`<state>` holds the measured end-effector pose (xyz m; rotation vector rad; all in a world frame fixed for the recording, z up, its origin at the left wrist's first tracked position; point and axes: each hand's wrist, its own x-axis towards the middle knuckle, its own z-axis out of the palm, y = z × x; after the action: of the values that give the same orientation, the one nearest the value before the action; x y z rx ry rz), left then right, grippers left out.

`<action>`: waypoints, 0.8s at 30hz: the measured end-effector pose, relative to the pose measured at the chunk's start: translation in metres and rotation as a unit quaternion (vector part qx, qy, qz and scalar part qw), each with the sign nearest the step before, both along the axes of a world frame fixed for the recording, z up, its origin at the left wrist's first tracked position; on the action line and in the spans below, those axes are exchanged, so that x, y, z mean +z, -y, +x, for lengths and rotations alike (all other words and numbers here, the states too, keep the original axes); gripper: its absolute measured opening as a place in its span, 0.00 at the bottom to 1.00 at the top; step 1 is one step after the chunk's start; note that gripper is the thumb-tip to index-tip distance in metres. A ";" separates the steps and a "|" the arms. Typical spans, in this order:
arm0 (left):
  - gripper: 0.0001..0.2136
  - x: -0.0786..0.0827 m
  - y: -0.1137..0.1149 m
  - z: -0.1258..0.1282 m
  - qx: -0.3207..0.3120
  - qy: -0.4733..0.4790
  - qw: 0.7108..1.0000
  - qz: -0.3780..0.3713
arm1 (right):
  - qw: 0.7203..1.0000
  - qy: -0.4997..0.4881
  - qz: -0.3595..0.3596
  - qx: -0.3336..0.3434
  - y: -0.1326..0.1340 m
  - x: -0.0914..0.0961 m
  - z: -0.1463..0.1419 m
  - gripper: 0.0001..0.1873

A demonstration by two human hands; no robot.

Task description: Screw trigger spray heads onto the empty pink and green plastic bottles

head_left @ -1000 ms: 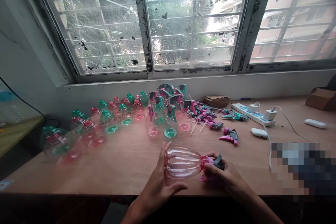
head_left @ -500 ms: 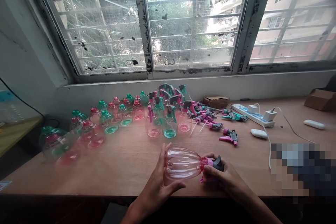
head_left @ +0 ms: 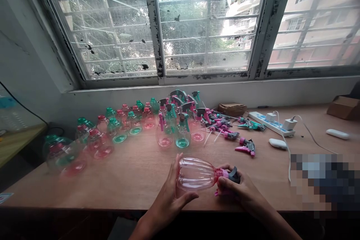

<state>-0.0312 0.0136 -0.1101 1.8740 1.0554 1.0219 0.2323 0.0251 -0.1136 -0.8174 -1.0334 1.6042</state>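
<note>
A clear pink spray bottle (head_left: 197, 174) lies sideways in the air over the table's front part, its base to the left. My left hand (head_left: 173, 191) cups that base, fingers behind it and thumb stretched out below. At the other end my right hand (head_left: 236, 187) is closed around the pink collar and the grey-and-pink spray head (head_left: 233, 175), which meets the bottle's neck. Part of the pink trigger shows under the right fingers; the rest is hidden. Beyond my hands stand several bottles with spray heads on, among them a green spray bottle (head_left: 182, 135).
Several open-necked pink and green bottles (head_left: 99, 144) stand on the left. Loose spray heads (head_left: 222, 123) with tubes lie in a pile right of centre. Behind them are a power strip (head_left: 271, 123) with cables, a flat cardboard piece (head_left: 232, 109) and a box (head_left: 343, 107).
</note>
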 end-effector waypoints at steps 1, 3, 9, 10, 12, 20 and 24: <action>0.46 0.000 0.000 0.000 0.006 -0.005 1.000 -0.001 | 1.000 0.002 -0.005 0.001 0.000 0.000 0.000 0.21; 0.42 -0.001 0.000 -0.001 0.013 -0.009 1.000 0.002 | 1.000 0.000 -0.011 -0.002 0.000 -0.001 0.000 0.21; 0.41 -0.002 -0.001 -0.002 0.011 0.011 1.000 -0.001 | 1.000 -0.007 0.001 -0.016 0.002 0.000 -0.002 0.21; 0.42 -0.001 -0.001 -0.002 0.013 0.013 1.000 -0.009 | 1.000 0.000 0.002 -0.018 0.002 0.000 -0.002 0.21; 0.42 0.001 -0.001 -0.003 0.016 0.012 0.999 -0.028 | 1.000 0.007 -0.001 -0.020 0.002 0.000 -0.002 0.22; 0.41 0.003 -0.003 -0.001 0.031 0.019 0.999 -0.018 | 0.999 -0.003 -0.003 -0.037 0.003 0.005 -0.003 0.23; 0.41 0.010 -0.003 0.001 0.063 0.064 0.995 -0.033 | 0.999 0.010 -0.004 -0.035 0.004 0.005 -0.004 0.23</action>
<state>-0.0298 0.0165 -0.1003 1.6825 1.1290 1.1502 0.2287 0.0216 -0.1085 -0.8666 -1.0027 1.5445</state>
